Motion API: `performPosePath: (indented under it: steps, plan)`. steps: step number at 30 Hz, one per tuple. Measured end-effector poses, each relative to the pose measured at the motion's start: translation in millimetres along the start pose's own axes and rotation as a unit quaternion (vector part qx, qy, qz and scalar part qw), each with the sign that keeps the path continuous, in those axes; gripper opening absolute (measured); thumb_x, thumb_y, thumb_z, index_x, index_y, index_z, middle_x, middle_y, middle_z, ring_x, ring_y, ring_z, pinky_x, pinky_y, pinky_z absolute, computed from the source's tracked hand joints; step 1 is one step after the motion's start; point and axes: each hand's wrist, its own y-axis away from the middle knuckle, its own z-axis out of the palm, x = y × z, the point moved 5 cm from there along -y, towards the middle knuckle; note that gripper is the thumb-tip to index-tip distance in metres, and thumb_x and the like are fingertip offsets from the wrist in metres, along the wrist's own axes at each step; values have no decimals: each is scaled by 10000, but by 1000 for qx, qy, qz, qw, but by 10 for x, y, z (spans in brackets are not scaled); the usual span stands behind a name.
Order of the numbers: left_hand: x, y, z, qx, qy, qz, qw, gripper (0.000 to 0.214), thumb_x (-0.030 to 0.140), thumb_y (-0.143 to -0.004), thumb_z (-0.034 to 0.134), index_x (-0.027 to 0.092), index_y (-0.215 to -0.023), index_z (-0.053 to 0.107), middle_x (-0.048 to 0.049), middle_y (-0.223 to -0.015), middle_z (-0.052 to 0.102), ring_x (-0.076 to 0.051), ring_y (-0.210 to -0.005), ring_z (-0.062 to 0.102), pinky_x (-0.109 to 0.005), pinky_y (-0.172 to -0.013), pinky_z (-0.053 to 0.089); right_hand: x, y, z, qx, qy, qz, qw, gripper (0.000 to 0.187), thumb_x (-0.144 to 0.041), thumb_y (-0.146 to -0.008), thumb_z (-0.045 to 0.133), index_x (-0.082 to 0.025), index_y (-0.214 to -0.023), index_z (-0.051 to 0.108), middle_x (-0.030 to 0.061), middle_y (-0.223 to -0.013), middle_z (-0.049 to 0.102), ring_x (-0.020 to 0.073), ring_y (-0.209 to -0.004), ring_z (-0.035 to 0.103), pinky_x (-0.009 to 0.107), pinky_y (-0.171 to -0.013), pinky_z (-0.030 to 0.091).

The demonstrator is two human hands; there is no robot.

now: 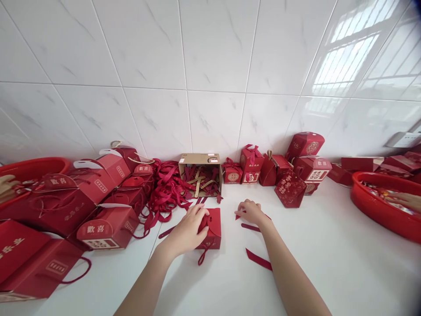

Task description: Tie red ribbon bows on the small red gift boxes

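Note:
A small red gift box (215,224) stands in front of me on the white table. My left hand (189,228) grips its left side and top, thumb on the front and fingers over the lid. A dark red cord loop (204,256) hangs from the front of the box. To the right, the curled fingers of my right hand (251,212) are on a red ribbon (237,215) lying on the table; the fingertips are partly hidden. Beside that wrist lie a dark red strap (250,227) and another piece of red ribbon (259,259).
An open cardboard box (200,159) of straps stands by the tiled wall, beside a heap of red ribbons (167,184). Several red gift boxes (108,226) crowd the left; more (251,162) stand behind. Red basins (378,215) flank both sides, with another person's hand (409,201) at the right one.

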Motion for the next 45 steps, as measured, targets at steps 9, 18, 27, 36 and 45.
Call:
performPosePath:
  steps: [9, 18, 27, 36, 45]
  plan:
    - [35, -34, -1, 15, 6, 10, 1000, 100, 239, -852, 466, 228, -939, 514, -95, -1205, 543, -280, -1169, 503, -446, -951, 449, 26, -5, 18, -37, -20, -10, 999, 306, -324, -924, 565, -162, -1183, 565, 84, -1192, 591, 214, -1007, 611, 424, -851, 523]
    - [27, -52, -15, 35, 47, -10, 998, 140, 283, -861, 486, 232, -928, 599, -80, -1302, 520, -283, -1270, 457, -448, -1036, 408, 211, 49, 11, -118, -56, -8, 991, 299, -314, -924, 566, -167, -1185, 564, 84, -1197, 589, 211, -1004, 612, 418, -846, 526]
    - [-15, -115, 40, 57, 80, -9, 995, 196, 307, -867, 489, 229, -932, 656, -78, -1236, 578, -267, -1193, 529, -430, -1021, 429, 60, 118, -83, -109, -154, -2, 982, 223, -320, -929, 553, -166, -1080, 611, 64, -1097, 629, 182, -917, 624, 367, -800, 534]
    - [-14, -138, 155, 65, 66, 17, 996, 241, 243, -828, 513, 240, -1037, 635, -68, -1196, 601, -275, -1166, 510, -474, -1017, 402, -675, 476, -537, -48, -352, -137, 925, 227, -403, -782, 651, -177, -776, 632, 2, -697, 631, 134, -657, 568, 248, -621, 458]
    - [-4, -125, 212, 58, 94, 19, 994, 298, 177, -811, 523, 249, -1081, 626, -68, -1218, 570, -262, -1164, 509, -442, -1003, 428, -785, 603, -563, -52, -414, -100, 903, 299, -462, -728, 683, -172, -720, 610, -23, -606, 553, 87, -513, 439, 211, -467, 341]
